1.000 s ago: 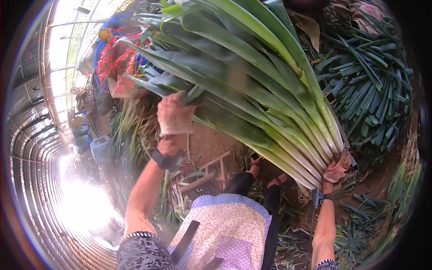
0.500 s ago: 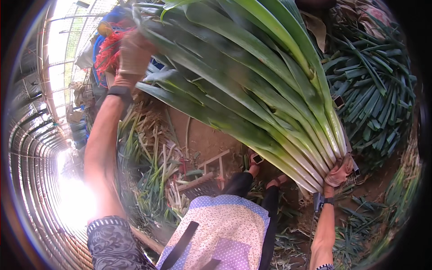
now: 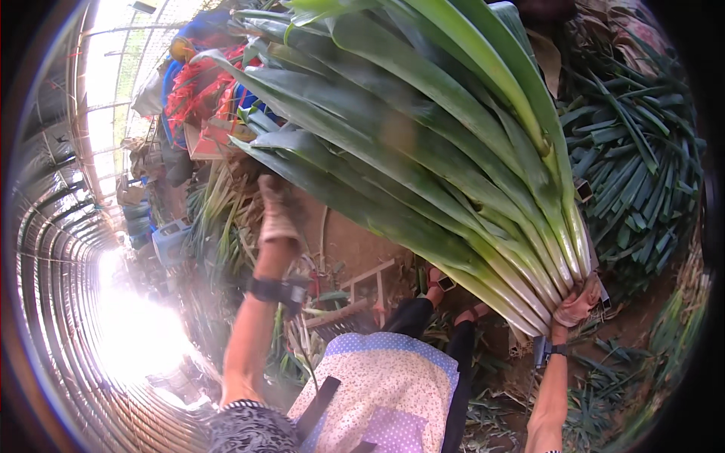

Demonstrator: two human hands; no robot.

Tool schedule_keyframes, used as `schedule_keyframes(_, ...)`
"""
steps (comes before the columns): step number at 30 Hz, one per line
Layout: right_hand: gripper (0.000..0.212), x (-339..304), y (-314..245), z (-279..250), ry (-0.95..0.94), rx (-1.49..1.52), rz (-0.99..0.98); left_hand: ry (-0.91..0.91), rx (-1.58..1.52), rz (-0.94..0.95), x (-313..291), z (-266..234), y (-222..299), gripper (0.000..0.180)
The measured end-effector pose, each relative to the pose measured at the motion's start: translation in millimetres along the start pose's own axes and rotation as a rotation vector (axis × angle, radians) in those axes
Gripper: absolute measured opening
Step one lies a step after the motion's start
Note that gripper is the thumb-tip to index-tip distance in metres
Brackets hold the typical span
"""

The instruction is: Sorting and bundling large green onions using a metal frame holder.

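Observation:
A large bunch of leeks (image 3: pixel 453 174) fans out across the upper middle, with long broad green leaves to the upper left and pale stems at the lower right. My right hand (image 3: pixel 578 302), in a tan glove, is closed around the white root ends. Below the leaf tips, my left hand (image 3: pixel 276 208) is raised apart from the bunch. It also looks gloved, and motion smears its fingers. Both wrists wear dark bands with small devices. Near the leaf tips lies a tangle of red strings (image 3: pixel 200 94).
Cut leeks (image 3: pixel 623 151) are heaped at the right. Loose leaves and stalks (image 3: pixel 226 204) lie at the left beside a low wooden frame (image 3: pixel 370 283). A pale blue box (image 3: pixel 172 241) stands further left. My patterned apron (image 3: pixel 385 377) and feet are below, on brown soil.
My left hand has come down and away from the leaf tips and red strings. My right hand keeps its grip on the leeks, which have barely shifted.

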State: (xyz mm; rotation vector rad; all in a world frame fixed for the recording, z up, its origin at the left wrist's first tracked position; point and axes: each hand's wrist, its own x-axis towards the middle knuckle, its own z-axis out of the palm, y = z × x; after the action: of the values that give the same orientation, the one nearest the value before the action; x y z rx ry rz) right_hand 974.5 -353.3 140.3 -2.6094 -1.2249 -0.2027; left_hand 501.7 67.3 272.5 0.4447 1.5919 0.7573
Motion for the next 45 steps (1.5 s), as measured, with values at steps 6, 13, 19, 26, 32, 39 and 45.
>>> schedule_keyframes(6,0.046,0,-6,-2,0.028,-0.015,-0.01,-0.149,-0.072,0.292,2,88,-36,0.08)
schedule_keyframes(13,0.046,8,-16,-11,-0.012,-0.034,0.025,-0.108,-0.3,0.038,13,89,-18,0.079)
schedule_keyframes(19,0.05,3,-13,-11,-0.041,-0.01,0.081,-0.206,-0.248,-0.124,2,89,-18,0.095)
schedule_keyframes(26,0.05,7,-21,-16,-0.052,0.01,0.084,-0.271,-0.384,0.103,38,69,-28,0.09)
schedule_keyframes(32,0.048,5,-16,-14,-0.042,0.003,0.079,-0.78,-1.62,-0.504,45,52,-29,0.078)
schedule_keyframes(39,0.048,5,-13,-11,-0.004,-0.017,0.06,-0.204,-0.374,0.336,-4,100,7,0.07)
schedule_keyframes(45,0.047,3,-11,-11,-0.039,0.002,0.064,-0.138,-0.149,0.524,6,115,23,0.066)
